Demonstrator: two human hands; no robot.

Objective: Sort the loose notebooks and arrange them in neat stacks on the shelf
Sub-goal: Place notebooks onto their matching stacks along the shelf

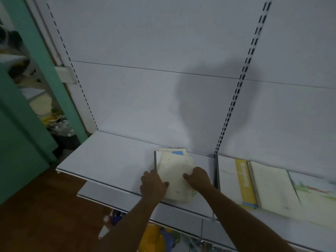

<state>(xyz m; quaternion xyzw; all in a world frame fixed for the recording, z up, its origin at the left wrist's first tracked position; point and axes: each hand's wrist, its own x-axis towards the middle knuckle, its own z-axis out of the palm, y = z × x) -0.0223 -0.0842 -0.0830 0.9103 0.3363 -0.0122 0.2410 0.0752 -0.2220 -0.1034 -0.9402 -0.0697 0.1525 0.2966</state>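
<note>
Notebooks (175, 174) sit in a loose, slightly fanned pile on the white shelf (112, 160), top cover cream with small specks; a blue patch shows on one further back. Pile lies between two thin upright dividers, left divider (155, 160) touching its left edge, right divider (216, 171) a little apart. Left hand (153, 184) grips the pile's left edge, thumb on the cover, fingers curled over the side. Right hand (198, 177) grasps the right edge, fingers bent onto the top cover. Beyond the right divider, more notebooks lie flat: a yellow-spined one (244, 180), a cream one (271, 186), then one with a greenish picture (316, 195), blurred, so detail uncertain. Lower shelf (174, 215) beneath; wooden floor (45, 206) at left.
</note>
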